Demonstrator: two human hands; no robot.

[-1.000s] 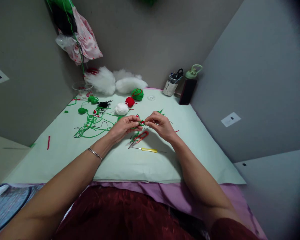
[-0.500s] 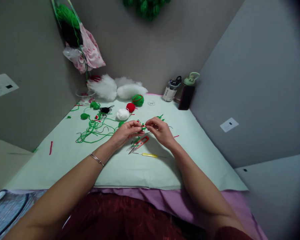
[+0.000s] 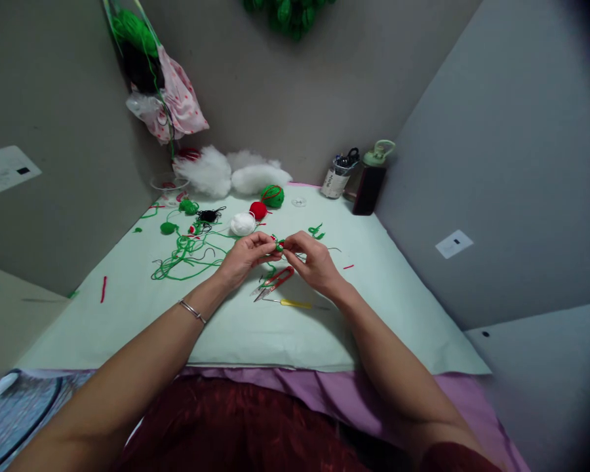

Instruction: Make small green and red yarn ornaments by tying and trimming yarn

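Between my fingertips, above the middle of the table, is a small green, red and white crocheted piece. My left hand pinches it from the left, thumb and forefinger pressed together. My right hand is closed too, its thumb and fingertips at the right side of the piece; whether it also grips a thread or a needle is too small to tell. Just below lie red-handled thread snips with green yarn bits beside them. A crochet hook with a yellow handle lies nearer to me.
Loose green yarn tangles at left, by black yarn. White, red and green yarn balls stand further back, before white stuffing. A pen cup and a dark bottle stand back right.
My right hand has shifted slightly left, its fingers now closer against the crocheted piece. The piece has turned a little. My left hand stays nearly in place, and the view has shifted slightly.
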